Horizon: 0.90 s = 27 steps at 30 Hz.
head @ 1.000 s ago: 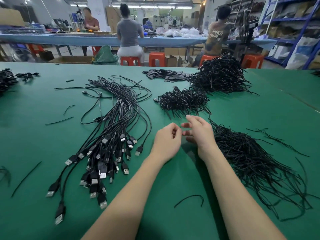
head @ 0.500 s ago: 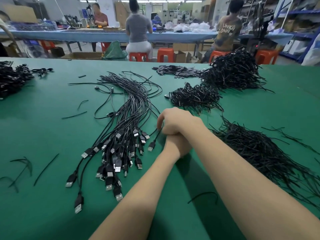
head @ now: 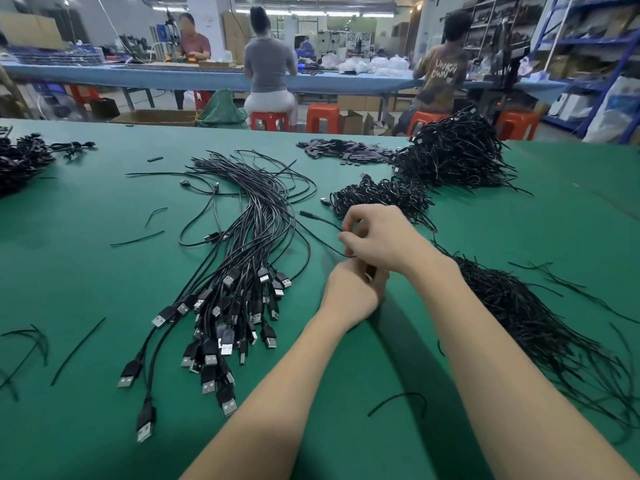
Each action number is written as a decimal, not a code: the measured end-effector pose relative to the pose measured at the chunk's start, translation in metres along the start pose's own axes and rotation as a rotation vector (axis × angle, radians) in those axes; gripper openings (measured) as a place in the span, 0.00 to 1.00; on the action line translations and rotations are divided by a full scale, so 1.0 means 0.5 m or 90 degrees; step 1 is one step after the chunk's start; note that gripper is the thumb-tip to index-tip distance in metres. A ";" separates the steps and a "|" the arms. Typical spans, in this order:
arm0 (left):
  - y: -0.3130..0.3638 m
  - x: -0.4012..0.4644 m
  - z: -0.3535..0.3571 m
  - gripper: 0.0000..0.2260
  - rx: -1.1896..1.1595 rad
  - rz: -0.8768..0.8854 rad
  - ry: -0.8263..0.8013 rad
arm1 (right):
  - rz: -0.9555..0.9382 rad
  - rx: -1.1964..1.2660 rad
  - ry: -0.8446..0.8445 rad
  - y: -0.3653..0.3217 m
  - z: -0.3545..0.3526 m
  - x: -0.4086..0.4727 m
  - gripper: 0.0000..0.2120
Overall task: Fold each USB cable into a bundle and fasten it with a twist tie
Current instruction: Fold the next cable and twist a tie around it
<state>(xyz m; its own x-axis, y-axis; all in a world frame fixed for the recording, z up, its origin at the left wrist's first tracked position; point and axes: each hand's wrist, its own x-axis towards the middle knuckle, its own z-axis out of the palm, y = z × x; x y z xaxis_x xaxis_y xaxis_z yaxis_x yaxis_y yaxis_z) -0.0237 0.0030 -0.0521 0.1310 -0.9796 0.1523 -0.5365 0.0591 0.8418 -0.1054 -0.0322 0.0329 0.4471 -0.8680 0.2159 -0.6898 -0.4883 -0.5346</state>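
Note:
A sheaf of loose black USB cables point(head: 242, 265) lies left of centre on the green table point(head: 86, 254), plugs toward me. My left hand point(head: 353, 292) is closed around one cable's plug end, mostly hidden in the fist. Just above it, my right hand point(head: 377, 237) pinches the same thin black cable point(head: 322, 226), which trails up and left to a small connector. A thick pile of black twist ties point(head: 540, 327) spreads to the right of my right forearm. Two heaps of bundled cables point(head: 384, 195) point(head: 457, 154) sit behind my hands.
Stray twist ties point(head: 79, 348) lie scattered on the left and near my arms point(head: 398, 401). Another dark cable heap point(head: 20, 161) rests at the far left edge. A row of small black parts point(head: 343, 150) lies at the back. Several people sit at a blue bench beyond the table.
My hands went from side by side to stacked, right above left. The right hand has since lifted a single cable out of the sheaf and holds it stretched over the left fist.

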 end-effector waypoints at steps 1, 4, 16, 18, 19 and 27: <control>0.000 0.001 0.001 0.09 0.010 0.009 0.002 | -0.003 0.032 0.035 0.004 -0.008 -0.014 0.05; 0.000 -0.003 0.000 0.11 0.028 0.036 -0.026 | 0.014 0.197 0.181 0.027 -0.021 -0.056 0.07; 0.056 0.002 -0.056 0.19 -0.116 0.037 -0.438 | 0.229 0.263 0.321 0.102 -0.065 -0.091 0.07; 0.062 0.003 -0.056 0.19 -0.309 -0.009 -0.364 | 0.211 0.219 0.277 0.100 -0.068 -0.092 0.07; 0.064 0.006 -0.054 0.20 -0.383 -0.043 -0.295 | 0.199 0.223 0.254 0.095 -0.067 -0.093 0.07; 0.077 0.023 -0.074 0.14 -0.503 -0.121 -0.148 | 0.122 0.341 0.250 0.056 -0.046 -0.083 0.05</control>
<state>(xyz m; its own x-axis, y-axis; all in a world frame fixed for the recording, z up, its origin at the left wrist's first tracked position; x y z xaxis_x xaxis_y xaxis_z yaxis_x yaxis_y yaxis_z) -0.0121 0.0011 0.0010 -0.0605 -0.9960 -0.0660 0.2293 -0.0782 0.9702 -0.1562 -0.0118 0.0277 0.0365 -0.9522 0.3032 -0.3138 -0.2990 -0.9012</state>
